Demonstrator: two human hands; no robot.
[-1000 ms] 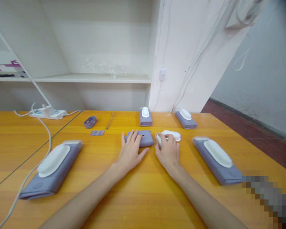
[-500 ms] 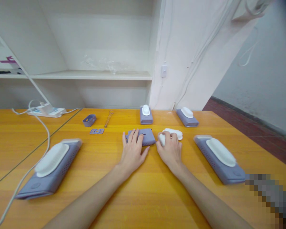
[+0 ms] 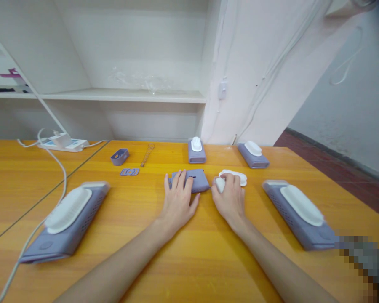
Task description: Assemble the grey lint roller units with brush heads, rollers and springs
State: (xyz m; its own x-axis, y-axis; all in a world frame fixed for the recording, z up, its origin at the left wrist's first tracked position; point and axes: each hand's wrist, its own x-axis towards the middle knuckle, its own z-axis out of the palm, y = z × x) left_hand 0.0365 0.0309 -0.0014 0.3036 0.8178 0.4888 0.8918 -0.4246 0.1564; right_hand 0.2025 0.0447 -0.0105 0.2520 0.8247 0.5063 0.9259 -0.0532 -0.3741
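My left hand lies palm down with fingers stretched over a purple-grey flat case, which has a small dark slot in its top. My right hand curls its fingers round a small rounded white piece, close to the case's right end. Just behind those fingers lies an oblong white shell on the table, partly covered by my hand. My right palm hides much of the white piece.
Purple-grey cases with white tops lie at left, right, back middle and back right. A purple ring-shaped part, a flat plate, a copper-coloured spring, a power strip and a cable are on the table.
The whole view has shifted slightly. Both hands keep nearly the same places, the left on the case and the right round the white piece.
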